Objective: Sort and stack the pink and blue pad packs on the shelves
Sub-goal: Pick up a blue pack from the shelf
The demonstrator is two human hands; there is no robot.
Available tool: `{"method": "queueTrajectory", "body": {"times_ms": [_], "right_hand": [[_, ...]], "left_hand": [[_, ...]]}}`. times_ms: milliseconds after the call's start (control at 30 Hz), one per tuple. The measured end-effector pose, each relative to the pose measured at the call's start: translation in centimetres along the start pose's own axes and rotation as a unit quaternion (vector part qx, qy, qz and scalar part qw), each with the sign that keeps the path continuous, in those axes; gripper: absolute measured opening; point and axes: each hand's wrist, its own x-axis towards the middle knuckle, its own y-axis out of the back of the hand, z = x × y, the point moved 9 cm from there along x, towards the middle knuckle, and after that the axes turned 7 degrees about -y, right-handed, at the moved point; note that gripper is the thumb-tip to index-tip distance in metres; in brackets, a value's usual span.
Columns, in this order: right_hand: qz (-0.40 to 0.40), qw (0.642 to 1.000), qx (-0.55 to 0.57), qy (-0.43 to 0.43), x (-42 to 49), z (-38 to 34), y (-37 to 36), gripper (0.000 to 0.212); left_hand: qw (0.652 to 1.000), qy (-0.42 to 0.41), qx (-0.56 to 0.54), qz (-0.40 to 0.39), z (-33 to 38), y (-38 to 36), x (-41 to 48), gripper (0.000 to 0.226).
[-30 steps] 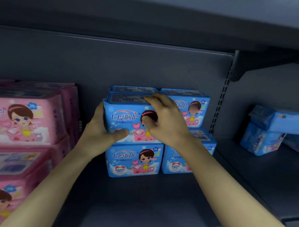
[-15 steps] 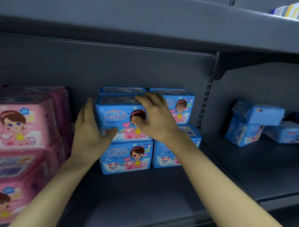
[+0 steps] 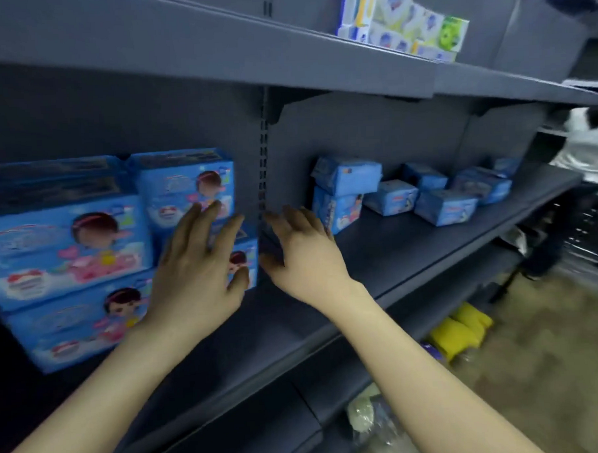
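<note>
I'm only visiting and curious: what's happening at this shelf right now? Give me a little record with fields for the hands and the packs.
Left hand: open, fingers spread in front of the stacked blue packs; contact too blurred to tell
Right hand: open, holds nothing, over the shelf
Loose blue packs: scattered unsorted on the shelf, right of the hands
Upper level: small boxes

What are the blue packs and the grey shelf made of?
Blue packs: probably thin glossy plastic wrap; the printed front shines and its corners look soft. Shelf: likely painted metal, matte dark grey, flat and thin-edged, though the blur leaves it open.
</note>
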Motion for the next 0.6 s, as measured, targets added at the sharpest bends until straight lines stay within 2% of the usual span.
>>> {"method": "queueTrajectory", "body": {"times_ms": [133,333,600], "right_hand": [[-0.028,0.995,-0.055,-0.074,-2.6,7.0,0.5,0.060],[-0.045,0.984,-0.070,-0.159,-6.4,16.5,1.8,0.058],[-0.053,0.967,-0.088,-0.233,-9.9,27.7,4.4,0.057]], "left_hand": [[0.995,-0.038,-0.066,-0.061,5.7,-4.8,1.9,0.063],[0.980,-0.116,-0.111,-0.121,13.8,-10.5,4.0,0.065],[0.965,-0.160,-0.149,-0.143,24.1,-16.0,7.5,0.064]]}}
